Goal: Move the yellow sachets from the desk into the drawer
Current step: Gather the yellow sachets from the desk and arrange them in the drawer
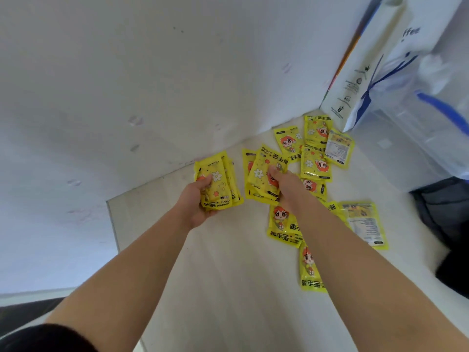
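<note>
Desk [228, 275]: pale wood, abutting white wall [127, 72].
Sachets [316, 162]: yellow, lying scattered, far-right corner.
Left hand [193, 201]: gripping stack [220, 181].
Right hand [284, 185]: pinching second stack [262, 174].

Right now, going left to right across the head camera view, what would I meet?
Left hand, gripping a stack of sachets → second stack, pinched by the right hand → sachet lying back-side up → clear plastic bag with blue handles.
</note>
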